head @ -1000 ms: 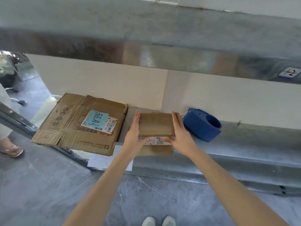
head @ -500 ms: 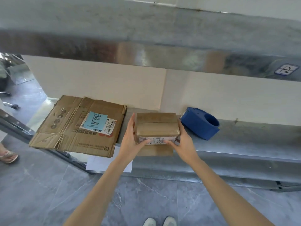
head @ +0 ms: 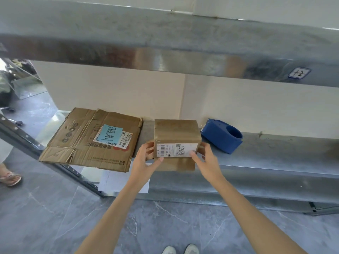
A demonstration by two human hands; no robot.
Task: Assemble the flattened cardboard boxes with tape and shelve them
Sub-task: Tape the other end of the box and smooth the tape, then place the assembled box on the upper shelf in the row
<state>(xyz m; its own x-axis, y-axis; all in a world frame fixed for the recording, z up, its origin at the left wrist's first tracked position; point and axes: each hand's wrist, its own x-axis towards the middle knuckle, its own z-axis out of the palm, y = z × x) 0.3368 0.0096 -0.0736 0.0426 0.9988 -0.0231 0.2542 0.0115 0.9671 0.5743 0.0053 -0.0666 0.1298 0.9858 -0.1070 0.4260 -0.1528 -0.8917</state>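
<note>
A small brown cardboard box [head: 175, 132] with a white shipping label on its near face stands at the front of the metal shelf [head: 275, 154]. My left hand [head: 145, 159] grips its near left corner, thumb on the front face. My right hand [head: 208, 159] grips the near right corner, a fingertip on the label. A flattened cardboard box [head: 86, 143] with a blue note lies to the left and overhangs the shelf edge. A blue tape dispenser [head: 222, 135] sits just right of the small box.
An upper shelf beam [head: 165, 59] with a small tag [head: 299, 72] runs overhead. A slanted shelf post [head: 27, 142] crosses at the left. A white sheet [head: 124, 180] lies on the lower level. Another person's sandalled foot [head: 10, 177] stands at far left.
The small box now shows its whole labelled front face and looks taller. Both hands have slid back from its sides to its near corners.
</note>
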